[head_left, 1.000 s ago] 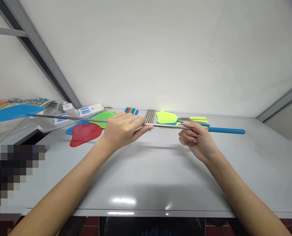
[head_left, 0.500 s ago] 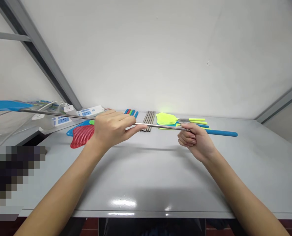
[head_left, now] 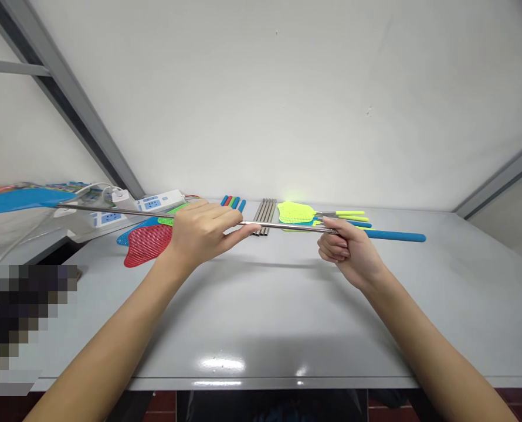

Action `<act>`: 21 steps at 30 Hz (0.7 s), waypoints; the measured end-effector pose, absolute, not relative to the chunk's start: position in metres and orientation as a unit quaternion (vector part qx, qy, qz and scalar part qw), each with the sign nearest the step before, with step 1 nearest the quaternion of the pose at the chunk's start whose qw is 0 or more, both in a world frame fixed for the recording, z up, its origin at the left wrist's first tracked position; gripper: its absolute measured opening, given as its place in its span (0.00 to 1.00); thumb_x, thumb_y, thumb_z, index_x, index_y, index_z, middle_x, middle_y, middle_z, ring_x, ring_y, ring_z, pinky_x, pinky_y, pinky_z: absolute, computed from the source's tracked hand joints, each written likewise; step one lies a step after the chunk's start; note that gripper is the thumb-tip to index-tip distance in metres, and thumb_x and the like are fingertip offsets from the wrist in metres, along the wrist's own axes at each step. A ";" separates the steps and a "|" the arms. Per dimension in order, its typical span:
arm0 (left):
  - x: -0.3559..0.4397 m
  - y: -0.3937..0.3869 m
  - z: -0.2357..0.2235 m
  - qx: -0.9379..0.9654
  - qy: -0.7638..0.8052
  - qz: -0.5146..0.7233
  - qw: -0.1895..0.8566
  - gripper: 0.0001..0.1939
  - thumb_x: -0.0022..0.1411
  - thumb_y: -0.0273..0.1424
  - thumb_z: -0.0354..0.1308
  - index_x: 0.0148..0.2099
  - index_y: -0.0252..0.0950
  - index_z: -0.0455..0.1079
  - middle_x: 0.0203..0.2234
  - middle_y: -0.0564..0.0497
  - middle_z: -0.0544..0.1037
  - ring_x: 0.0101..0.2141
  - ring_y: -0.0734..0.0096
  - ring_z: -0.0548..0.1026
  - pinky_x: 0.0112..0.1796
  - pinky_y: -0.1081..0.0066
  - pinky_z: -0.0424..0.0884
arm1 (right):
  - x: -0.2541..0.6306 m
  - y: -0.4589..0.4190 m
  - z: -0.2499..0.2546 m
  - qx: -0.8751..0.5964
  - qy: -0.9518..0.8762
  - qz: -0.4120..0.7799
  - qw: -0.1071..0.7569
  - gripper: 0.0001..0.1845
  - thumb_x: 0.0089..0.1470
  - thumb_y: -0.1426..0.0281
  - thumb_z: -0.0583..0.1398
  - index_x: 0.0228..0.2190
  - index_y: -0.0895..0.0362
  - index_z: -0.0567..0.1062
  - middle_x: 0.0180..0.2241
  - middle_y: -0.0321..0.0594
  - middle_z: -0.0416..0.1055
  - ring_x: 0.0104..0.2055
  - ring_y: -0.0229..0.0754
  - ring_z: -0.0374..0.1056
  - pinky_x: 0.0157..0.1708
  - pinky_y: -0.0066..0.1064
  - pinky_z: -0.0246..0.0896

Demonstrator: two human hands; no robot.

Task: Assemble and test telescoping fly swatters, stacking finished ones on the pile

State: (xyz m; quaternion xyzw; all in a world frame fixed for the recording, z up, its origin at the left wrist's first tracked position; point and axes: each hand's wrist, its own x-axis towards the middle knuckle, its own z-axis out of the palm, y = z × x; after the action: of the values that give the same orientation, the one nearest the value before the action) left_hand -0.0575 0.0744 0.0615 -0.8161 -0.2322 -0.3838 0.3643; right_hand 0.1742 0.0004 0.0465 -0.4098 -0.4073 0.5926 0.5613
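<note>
Above the table I hold a long blue fly swatter point(head_left: 287, 227) level, its metal rod extended across my view. Its blue head point(head_left: 21, 201) reaches the far left, and its blue handle point(head_left: 397, 235) points right. My left hand point(head_left: 202, 231) is closed around the middle of the rod, thumb stretched along it. Closed at the handle end of the rod is my right hand point(head_left: 349, 249). Behind my left hand lie a red swatter head point(head_left: 146, 245), a blue one point(head_left: 124, 237) and a green one point(head_left: 168, 220), partly covered.
Metal tubes point(head_left: 265, 215) lie in a row at the back, beside several coloured handles point(head_left: 233, 203). Yellow and blue swatters with short rods lie stacked, a yellow head point(head_left: 295, 212) on top. White power strips point(head_left: 158, 201) with cables stand at the back left. The grey table point(head_left: 261, 316) ends in front.
My left hand has slid left along the rod, away from my right hand. The swatter has shifted slightly left; its head dipped out of view partly, then came back.
</note>
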 end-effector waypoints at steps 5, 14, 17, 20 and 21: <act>-0.059 0.074 0.061 -0.816 -0.228 -0.387 0.365 0.16 0.52 0.41 0.52 0.18 0.37 0.62 0.08 0.57 0.62 0.14 0.78 0.60 0.19 0.74 0.52 | 0.173 -0.002 0.048 -0.407 -0.416 0.597 0.552 0.26 0.48 0.63 0.53 0.10 0.57 0.46 0.09 0.28 0.37 0.14 0.30 0.34 0.15 0.28 0.34; -0.052 0.072 0.055 -0.822 -0.248 -0.391 0.332 0.14 0.50 0.40 0.54 0.19 0.37 0.63 0.10 0.57 0.64 0.15 0.78 0.61 0.20 0.74 0.52 | 0.177 0.002 0.044 -0.398 -0.428 0.591 0.555 0.28 0.47 0.54 0.51 0.09 0.56 0.47 0.09 0.28 0.38 0.14 0.30 0.37 0.15 0.29 0.36; -0.052 0.072 0.054 -0.823 -0.246 -0.391 0.332 0.14 0.50 0.39 0.54 0.20 0.37 0.63 0.10 0.57 0.64 0.15 0.78 0.61 0.20 0.74 0.53 | 0.178 0.003 0.044 -0.390 -0.422 0.597 0.560 0.28 0.47 0.54 0.51 0.09 0.56 0.48 0.09 0.28 0.38 0.13 0.30 0.38 0.15 0.28 0.37; -0.054 0.073 0.054 -0.822 -0.250 -0.391 0.329 0.13 0.51 0.39 0.54 0.20 0.37 0.64 0.10 0.57 0.65 0.15 0.78 0.61 0.20 0.74 0.53 | 0.179 0.003 0.043 -0.378 -0.415 0.598 0.571 0.27 0.48 0.56 0.51 0.08 0.57 0.50 0.09 0.28 0.38 0.13 0.30 0.38 0.15 0.28 0.37; -0.055 0.073 0.054 -0.822 -0.251 -0.391 0.328 0.13 0.51 0.39 0.53 0.20 0.37 0.64 0.10 0.57 0.65 0.15 0.78 0.61 0.20 0.74 0.53 | 0.179 0.004 0.043 -0.379 -0.412 0.597 0.575 0.26 0.48 0.57 0.51 0.09 0.57 0.50 0.09 0.28 0.38 0.13 0.30 0.38 0.15 0.28 0.37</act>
State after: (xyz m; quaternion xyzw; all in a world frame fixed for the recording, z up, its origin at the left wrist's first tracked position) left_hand -0.0546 0.0731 0.0542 -0.8223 -0.2510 -0.3914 0.3279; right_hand 0.1793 0.0038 0.0430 -0.3787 -0.4125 0.5968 0.5747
